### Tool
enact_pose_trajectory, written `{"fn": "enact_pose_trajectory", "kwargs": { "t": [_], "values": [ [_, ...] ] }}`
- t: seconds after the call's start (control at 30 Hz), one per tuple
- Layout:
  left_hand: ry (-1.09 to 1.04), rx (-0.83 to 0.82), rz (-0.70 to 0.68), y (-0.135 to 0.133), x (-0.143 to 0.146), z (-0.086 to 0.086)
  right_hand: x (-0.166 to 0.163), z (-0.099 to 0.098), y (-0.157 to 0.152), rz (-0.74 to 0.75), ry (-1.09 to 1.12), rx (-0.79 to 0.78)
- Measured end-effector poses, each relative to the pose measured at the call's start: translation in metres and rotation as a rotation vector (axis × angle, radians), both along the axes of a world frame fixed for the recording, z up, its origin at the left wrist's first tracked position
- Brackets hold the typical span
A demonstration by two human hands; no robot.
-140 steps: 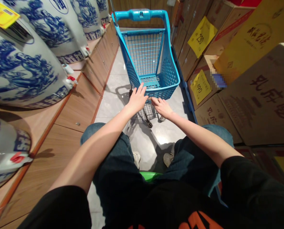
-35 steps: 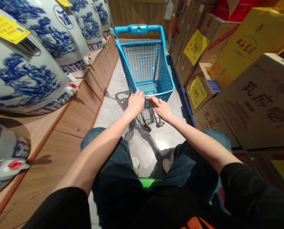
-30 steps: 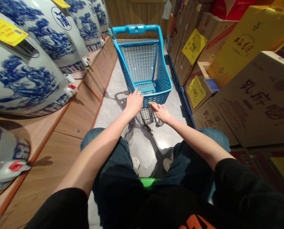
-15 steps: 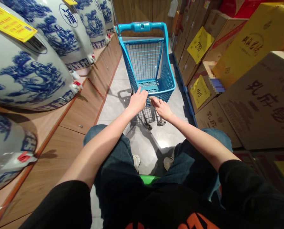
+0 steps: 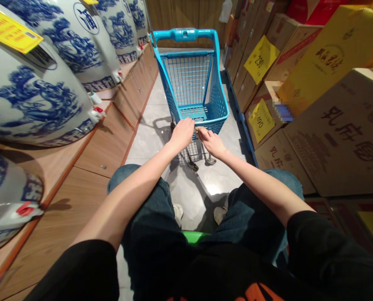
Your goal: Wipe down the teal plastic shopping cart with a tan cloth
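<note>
A blue plastic shopping cart (image 5: 216,121) stands upright in the aisle before me, its near rim just beyond my hands. My right hand (image 5: 213,143) is closed, pinching a small tan piece (image 5: 197,130) in front of that rim. I cannot make out what kind of thing the piece is. Close beside it, my left hand (image 5: 182,134) has its fingers curled together near the rim's left part. The back of the hand hides its fingertips and whatever they grip. Inside the basket, the slatted bottom shows.
Large blue-and-white porcelain jars (image 5: 39,96) with red-handled taps line a wooden cabinet (image 5: 101,142) on my left. Stacked cartons (image 5: 346,133) with yellow price signs (image 5: 261,119) border the right side. A green seat edge (image 5: 194,237) shows between my legs.
My left hand's raised index finger has come down and curled in with the others. The right hand keeps its pinch on the tan piece. The view has shifted slightly.
</note>
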State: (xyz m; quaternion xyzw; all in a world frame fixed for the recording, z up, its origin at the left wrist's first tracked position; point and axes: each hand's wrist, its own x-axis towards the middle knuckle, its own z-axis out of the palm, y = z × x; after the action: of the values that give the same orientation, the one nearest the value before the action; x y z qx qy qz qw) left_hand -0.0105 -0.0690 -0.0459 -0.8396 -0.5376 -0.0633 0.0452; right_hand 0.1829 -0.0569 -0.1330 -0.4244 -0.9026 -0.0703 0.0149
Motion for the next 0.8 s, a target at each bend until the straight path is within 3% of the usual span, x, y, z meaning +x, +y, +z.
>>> {"fn": "enact_pose_trajectory", "kwargs": {
  "t": [0.2,0.37,0.6,0.8],
  "values": [
    [0.03,-0.05,0.019,-0.001,-0.001,0.007,0.006,-0.014,-0.007,-0.022,-0.123,-0.141],
    [0.03,-0.058,-0.005,-0.001,-0.004,0.005,-0.005,-0.012,-0.006,0.066,-0.06,-0.035],
    [-0.003,-0.028,-0.029,-0.001,-0.007,0.0,0.0,-0.025,-0.011,0.017,-0.235,-0.141],
    [0.043,-0.046,-0.009,-0.004,-0.005,0.007,-0.01,-0.021,-0.011,0.134,-0.164,-0.048]
  ]
}}
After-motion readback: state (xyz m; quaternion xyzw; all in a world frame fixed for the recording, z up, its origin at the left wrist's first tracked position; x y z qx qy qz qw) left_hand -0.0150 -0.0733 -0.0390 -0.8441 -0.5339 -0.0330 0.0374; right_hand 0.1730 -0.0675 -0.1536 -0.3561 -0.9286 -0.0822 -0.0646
